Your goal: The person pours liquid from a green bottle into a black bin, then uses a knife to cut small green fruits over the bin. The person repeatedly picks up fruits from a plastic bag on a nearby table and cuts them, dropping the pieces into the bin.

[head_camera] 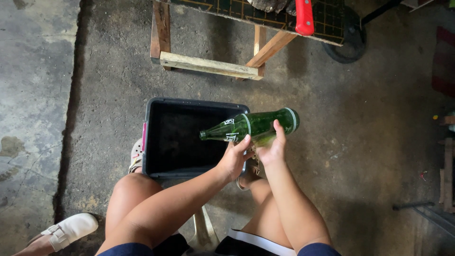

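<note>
I have both hands closed on a green glass bottle (pixel 251 125), held sideways over a dark plastic bin (pixel 150 137). My left hand (pixel 233 160) grips its middle, my right hand (pixel 273 149) its base end.

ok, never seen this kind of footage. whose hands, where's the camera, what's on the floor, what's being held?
There is no machine here: a seated person works with two bare hands. The single picture comes from a camera worn on that person's head, looking down past their knees to a rough concrete floor.

Both hands hold one green glass bottle lying nearly level, its neck pointing left. The left hand grips it from below near the shoulder; the right hand grips the body, a finger reaching up over the glass.

Under the bottle, between the person's feet, stands a dark plastic tub; its inside is too dark to read. At the top is a wooden frame carrying a board with a red handle on it. At bottom left is another foot in a white shoe.
</note>
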